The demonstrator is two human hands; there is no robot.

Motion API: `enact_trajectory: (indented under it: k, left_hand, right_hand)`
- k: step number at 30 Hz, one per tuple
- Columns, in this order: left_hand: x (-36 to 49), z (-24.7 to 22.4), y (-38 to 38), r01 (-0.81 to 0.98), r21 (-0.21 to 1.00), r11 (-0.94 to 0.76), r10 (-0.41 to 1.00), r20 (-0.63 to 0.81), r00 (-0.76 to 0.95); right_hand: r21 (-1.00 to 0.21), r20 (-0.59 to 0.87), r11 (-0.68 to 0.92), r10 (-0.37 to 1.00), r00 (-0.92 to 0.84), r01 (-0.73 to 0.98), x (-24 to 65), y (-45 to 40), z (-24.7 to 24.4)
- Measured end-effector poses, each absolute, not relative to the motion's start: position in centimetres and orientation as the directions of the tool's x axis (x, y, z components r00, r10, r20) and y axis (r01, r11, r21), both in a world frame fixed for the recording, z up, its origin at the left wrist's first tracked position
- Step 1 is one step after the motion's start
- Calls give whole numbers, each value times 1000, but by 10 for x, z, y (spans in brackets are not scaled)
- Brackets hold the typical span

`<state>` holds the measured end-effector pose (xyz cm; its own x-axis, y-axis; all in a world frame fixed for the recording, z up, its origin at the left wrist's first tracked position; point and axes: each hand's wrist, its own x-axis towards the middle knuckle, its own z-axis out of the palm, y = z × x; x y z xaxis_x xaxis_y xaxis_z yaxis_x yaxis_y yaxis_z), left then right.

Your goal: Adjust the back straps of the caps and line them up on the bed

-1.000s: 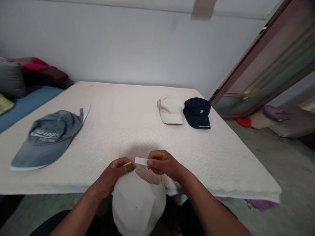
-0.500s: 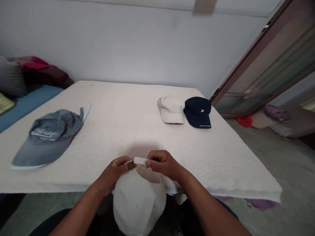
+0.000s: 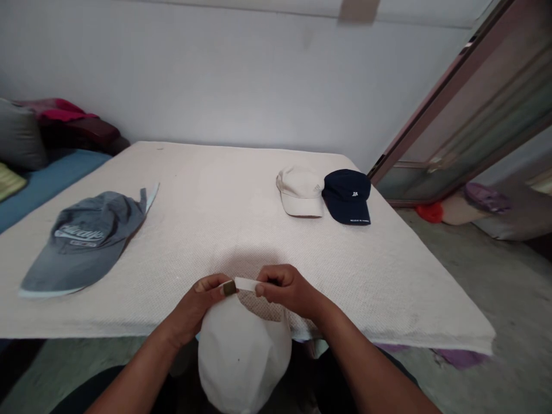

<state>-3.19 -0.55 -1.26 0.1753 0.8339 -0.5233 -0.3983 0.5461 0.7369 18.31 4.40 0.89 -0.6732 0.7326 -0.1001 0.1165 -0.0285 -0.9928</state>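
A white cap (image 3: 244, 356) hangs at the near edge of the table, its back opening toward the table. My left hand (image 3: 209, 292) pinches the strap's metal buckle (image 3: 229, 287) between thumb and finger. From the buckle a white strap (image 3: 246, 284) runs across the opening. The strap's other side is held by my right hand (image 3: 278, 284), thumb against curled fingers. Whether the strap passes fully through the buckle, I cannot tell. The cap's brim is out of sight below.
A white-covered table (image 3: 207, 201) spreads ahead. On it lie a grey cap (image 3: 92, 236) at the left, a cream cap (image 3: 301, 190) and a navy cap (image 3: 348, 195) at the back right. The wall (image 3: 215, 75) stands behind; a blue cushioned surface (image 3: 64, 172) adjoins at far left.
Almost nothing differs. The buckle has tilted slightly in my left hand, and both hands keep their hold on the strap.
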Motion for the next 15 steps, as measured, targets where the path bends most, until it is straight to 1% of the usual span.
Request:
enact_trajectory:
  k: [8,12,15]
  left_hand:
    - [-32,-15,-7,-412,709,573,809,-569,147]
    - [-31,-13,-7,-399,715,574,806,-579,123]
    - [-31,-12,-6,-381,718,583,803,-580,137]
  right_hand:
    - [-991,-132,-80,686,-716,107,183,43,9]
    - [-989,-148,-100,668,-730,109,184,44,10]
    - [-987,-160,-94,657,-736,131,185,44,10]
